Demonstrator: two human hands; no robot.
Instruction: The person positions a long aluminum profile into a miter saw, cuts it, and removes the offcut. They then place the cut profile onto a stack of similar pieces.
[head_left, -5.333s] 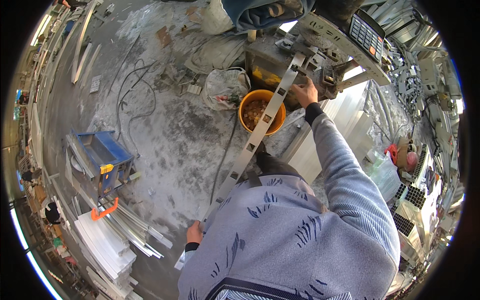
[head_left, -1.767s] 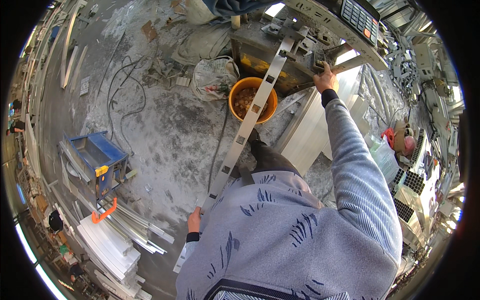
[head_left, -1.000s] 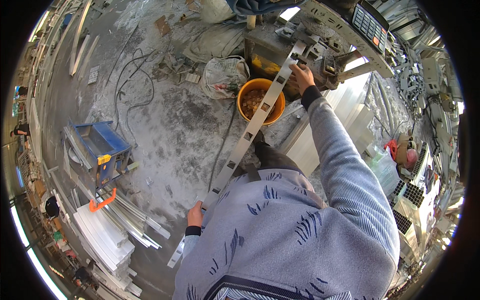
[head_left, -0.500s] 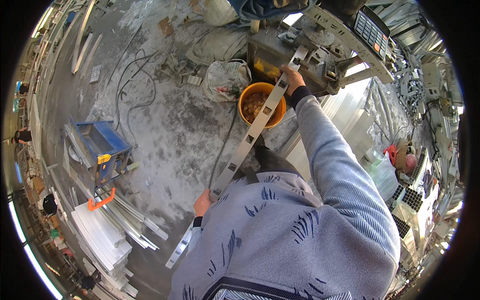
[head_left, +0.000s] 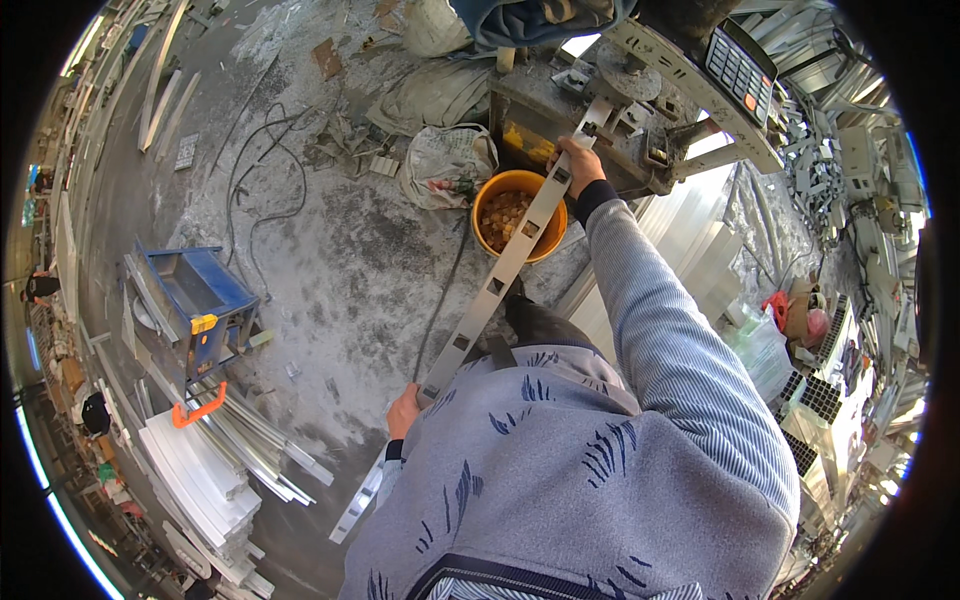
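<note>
Grip: both hands closed on the slotted metal bar [head_left: 511, 258]. Right hand [head_left: 582, 168] has it near the far end, fingers over the edge; left hand [head_left: 405, 410] has it well down the length, close to the body. Left fingertips mostly hidden, can't tell how far they wrap. Bar's long axis runs diagonal, lower left to upper right, crossing above the orange bucket [head_left: 508, 182] between the hands. Far tip sits just past the right hand, at the cluttered tabletop [head_left: 530, 88]; can't tell if it touches. Right hand is nearer that tip and the tabletop; left is nearer the low end, which shows past the left cuff [head_left: 396, 450].
</note>
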